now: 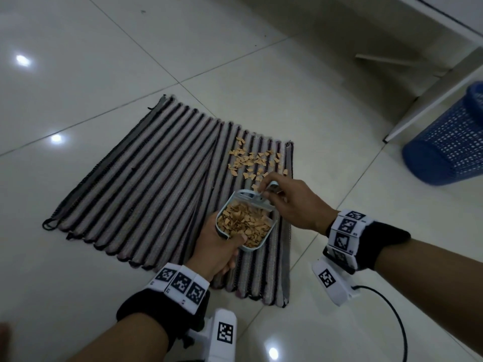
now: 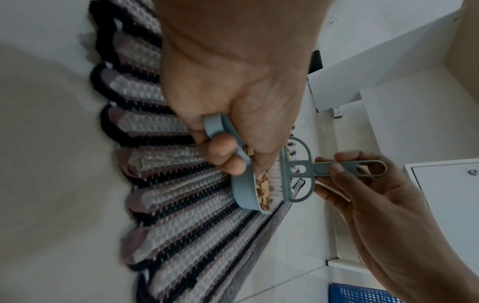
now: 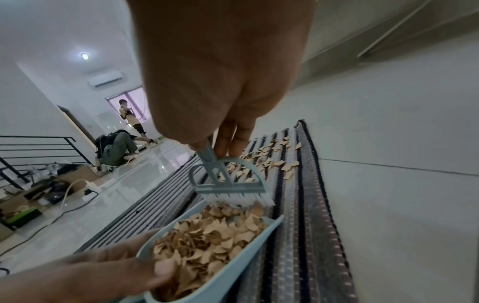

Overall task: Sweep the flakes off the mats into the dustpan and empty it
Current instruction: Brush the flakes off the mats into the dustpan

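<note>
Left hand: your left hand point(image 1: 217, 244) grips the dustpan point(image 1: 254, 245) by its handle, fingers curled round it and the thumb laid on the rear rim, as the left wrist view shows
Dustpan: it sits at 1 o'clock from that grip, heaped with tan flakes point(image 1: 244, 223), over the striped mat point(image 1: 146, 184)
Right hand: your right hand point(image 1: 292, 202) pinches the handle of the small brush point(image 3: 228, 182) between thumb and fingers
Brush: its white bristles touch the flakes at the dustpan's open mouth, at 9 o'clock from your right hand in the head view
Loose flakes: more flakes lie scattered on the mat at 12 o'clock from the dustpan
Surroundings: a blue mesh bin point(image 1: 449, 145) stands on the tiled floor point(image 1: 78, 74) at 3 o'clock, well apart from the mat
</note>
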